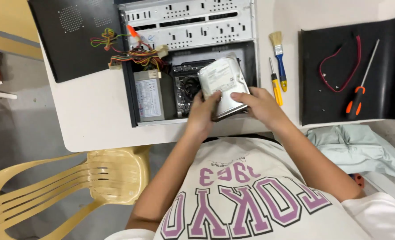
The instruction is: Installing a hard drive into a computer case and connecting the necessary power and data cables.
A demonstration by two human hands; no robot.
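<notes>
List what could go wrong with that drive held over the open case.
1. Both hands, left and right, grip the drive by its edges above the open case; a slip may drop it onto the board.
2. The loose wires lie close and might snag it.

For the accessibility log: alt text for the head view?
Both hands, left hand and right hand, hold a silver hard drive above an open computer case on a white table. A brush and screwdrivers lie to the right.
</notes>
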